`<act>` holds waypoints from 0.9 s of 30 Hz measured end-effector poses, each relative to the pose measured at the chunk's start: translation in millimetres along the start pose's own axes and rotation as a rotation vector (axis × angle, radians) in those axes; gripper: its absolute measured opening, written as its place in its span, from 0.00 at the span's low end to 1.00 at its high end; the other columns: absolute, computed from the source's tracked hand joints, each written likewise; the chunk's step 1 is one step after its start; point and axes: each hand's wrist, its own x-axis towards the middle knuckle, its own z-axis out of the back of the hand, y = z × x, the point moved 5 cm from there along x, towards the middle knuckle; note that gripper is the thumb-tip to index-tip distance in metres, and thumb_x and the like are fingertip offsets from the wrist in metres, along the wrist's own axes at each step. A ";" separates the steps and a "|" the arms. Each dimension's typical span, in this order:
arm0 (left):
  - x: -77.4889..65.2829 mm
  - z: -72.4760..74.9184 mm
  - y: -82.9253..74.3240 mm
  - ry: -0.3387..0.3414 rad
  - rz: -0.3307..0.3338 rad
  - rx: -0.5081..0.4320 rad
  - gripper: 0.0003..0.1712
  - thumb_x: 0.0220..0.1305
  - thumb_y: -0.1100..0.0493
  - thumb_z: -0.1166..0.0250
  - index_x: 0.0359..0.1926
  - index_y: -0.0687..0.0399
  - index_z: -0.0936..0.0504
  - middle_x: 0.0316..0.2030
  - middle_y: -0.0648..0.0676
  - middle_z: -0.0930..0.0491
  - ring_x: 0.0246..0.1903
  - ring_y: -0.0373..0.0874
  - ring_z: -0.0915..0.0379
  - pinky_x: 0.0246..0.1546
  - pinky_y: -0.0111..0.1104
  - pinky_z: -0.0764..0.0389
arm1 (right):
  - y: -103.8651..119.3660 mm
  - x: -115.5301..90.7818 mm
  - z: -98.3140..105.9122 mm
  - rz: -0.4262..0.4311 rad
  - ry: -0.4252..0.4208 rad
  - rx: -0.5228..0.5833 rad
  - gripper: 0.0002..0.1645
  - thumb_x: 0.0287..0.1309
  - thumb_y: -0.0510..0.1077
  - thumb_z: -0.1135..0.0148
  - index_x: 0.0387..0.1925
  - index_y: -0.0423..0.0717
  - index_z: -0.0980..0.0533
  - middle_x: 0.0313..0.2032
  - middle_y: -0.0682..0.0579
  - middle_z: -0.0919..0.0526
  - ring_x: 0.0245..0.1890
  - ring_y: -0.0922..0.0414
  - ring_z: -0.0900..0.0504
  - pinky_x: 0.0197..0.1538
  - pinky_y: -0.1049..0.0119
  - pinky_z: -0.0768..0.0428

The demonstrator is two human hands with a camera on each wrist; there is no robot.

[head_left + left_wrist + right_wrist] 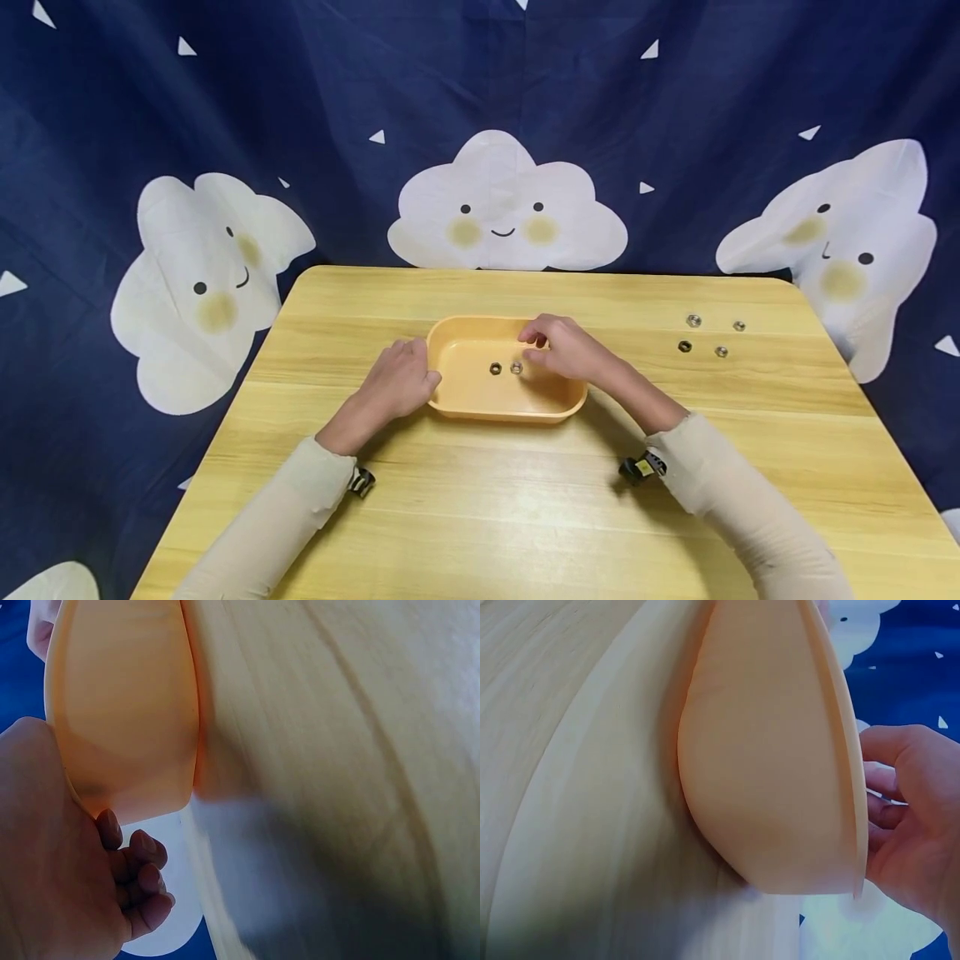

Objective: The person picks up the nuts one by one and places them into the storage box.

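A yellow-orange plastic tray [480,408] sits on the wooden table, holding a dark hex nut [496,368] and, just right of it, a silver hex nut [517,367]. My left hand [397,379] grips the tray's left end, thumb at the rim and fingers curled outside it, as the left wrist view also shows. Over the right part of the tray is my right hand [566,346], its fingers loosely bent beside the silver nut and no object visible between them. In the right wrist view, the tray wall [772,765] partly hides the right fingers [885,742].
Several loose hex nuts lie at the table's back right, among them a larger silver one [693,320] and a dark one [685,347]. A dark blue curtain [337,75] with white clouds hangs right behind the table's back edge [645,277].
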 end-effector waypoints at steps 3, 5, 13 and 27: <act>-0.5 -1.1 0.8 0.001 0.001 0.001 0.12 0.69 0.52 0.48 0.37 0.57 0.33 0.30 0.54 0.30 0.34 0.51 0.36 0.38 0.38 0.34 | 0.0 -2.1 3.0 0.010 -0.009 0.002 0.14 0.62 0.40 0.32 0.48 0.38 0.17 0.44 0.45 0.13 0.45 0.49 0.16 0.52 0.55 0.17; -1.0 -1.7 1.4 0.001 0.003 0.001 0.13 0.69 0.51 0.49 0.37 0.58 0.32 0.31 0.54 0.30 0.34 0.51 0.36 0.39 0.39 0.34 | 0.5 -3.6 5.5 0.018 -0.017 0.002 0.14 0.62 0.40 0.32 0.48 0.38 0.17 0.44 0.45 0.13 0.45 0.49 0.16 0.52 0.54 0.17; -1.0 -2.2 3.0 0.001 0.006 0.004 0.14 0.69 0.51 0.49 0.38 0.58 0.32 0.31 0.54 0.30 0.33 0.51 0.36 0.38 0.38 0.34 | -3.2 -8.1 13.3 0.004 -0.051 -0.004 0.13 0.61 0.38 0.31 0.47 0.38 0.17 0.43 0.45 0.13 0.43 0.50 0.16 0.51 0.54 0.17; 0.6 -2.2 3.0 -0.011 -0.005 0.006 0.13 0.69 0.51 0.47 0.37 0.58 0.32 0.29 0.53 0.30 0.32 0.51 0.36 0.36 0.38 0.34 | -8.2 -20.4 32.1 0.011 -0.112 0.009 0.13 0.61 0.38 0.31 0.47 0.36 0.16 0.43 0.42 0.12 0.39 0.53 0.18 0.46 0.55 0.18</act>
